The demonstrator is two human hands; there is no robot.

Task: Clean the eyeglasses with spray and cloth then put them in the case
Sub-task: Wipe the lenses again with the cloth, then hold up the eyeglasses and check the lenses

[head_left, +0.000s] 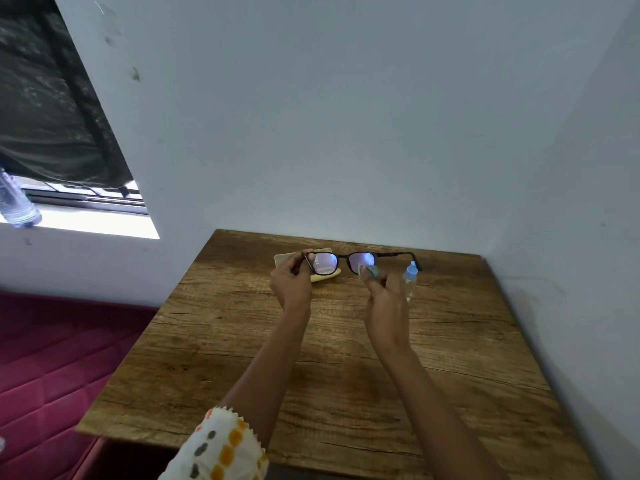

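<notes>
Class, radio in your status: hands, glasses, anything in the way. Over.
Left hand grips eyeglasses by the frame end. Right hand holds cloth against a lens. Case, spray bottle behind, nothing blocking.

Reaching forward with both forearms bare, above the tabletop (pixel 207 323) toward its far edge. Gripping the eyeglasses (pixel 341 259) at one end with left hand (pixel 292 280), fingers curled, back of hand toward camera. Pinching a cloth (pixel 370 270) against one lens with right hand (pixel 384 299), fingertips bunched. Patterned sleeve (pixel 225 445) at left elbow.
</notes>
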